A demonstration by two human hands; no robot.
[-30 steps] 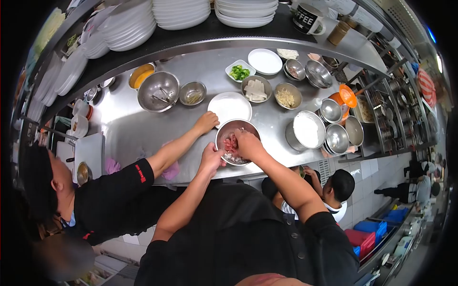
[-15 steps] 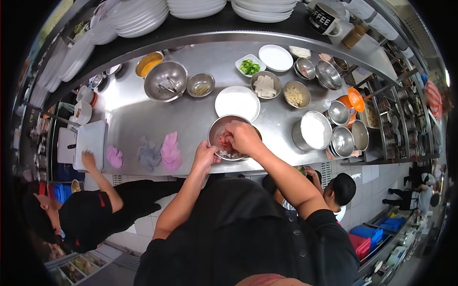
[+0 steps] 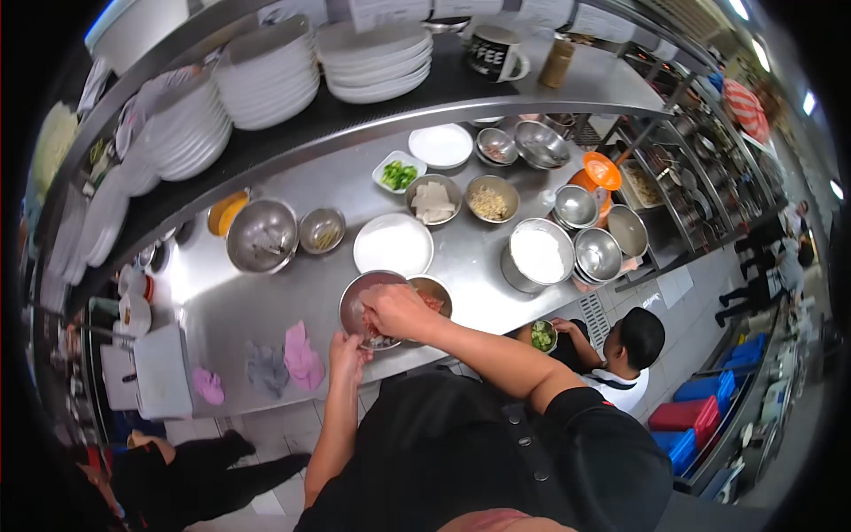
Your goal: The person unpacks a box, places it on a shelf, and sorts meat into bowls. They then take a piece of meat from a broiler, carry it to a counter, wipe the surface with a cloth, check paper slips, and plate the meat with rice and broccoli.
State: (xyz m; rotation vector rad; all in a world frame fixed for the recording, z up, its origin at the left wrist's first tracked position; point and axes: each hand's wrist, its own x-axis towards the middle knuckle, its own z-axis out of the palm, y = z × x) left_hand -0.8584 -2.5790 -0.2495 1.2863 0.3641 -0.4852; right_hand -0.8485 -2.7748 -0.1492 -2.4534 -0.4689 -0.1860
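A steel mixing bowl (image 3: 351,301) sits near the front edge of the metal counter, with raw reddish meat and pale bits (image 3: 379,340) in it. My left hand (image 3: 348,355) grips the bowl's near left rim. My right hand (image 3: 396,310) reaches down into the bowl, its fingers curled around some raw meat and partly hidden. Right beside this bowl stands a second steel bowl (image 3: 445,310) with more reddish meat, partly covered by my right hand and forearm. A round white plate (image 3: 394,246) lies just behind both bowls.
Bowls of pale slices (image 3: 433,202) and chopped garlic-like bits (image 3: 493,203) stand behind. A pot of white contents (image 3: 538,254) is at right. Cloths (image 3: 304,356) lie at left. A plate-laden shelf (image 3: 292,168) overhangs the counter. A person (image 3: 634,346) crouches right; another (image 3: 168,479) is at left.
My view has tilted up and turned right, revealing more of the second meat bowl. My hands stay at the mixing bowl. The person at left has drawn their hand back from the cutting board.
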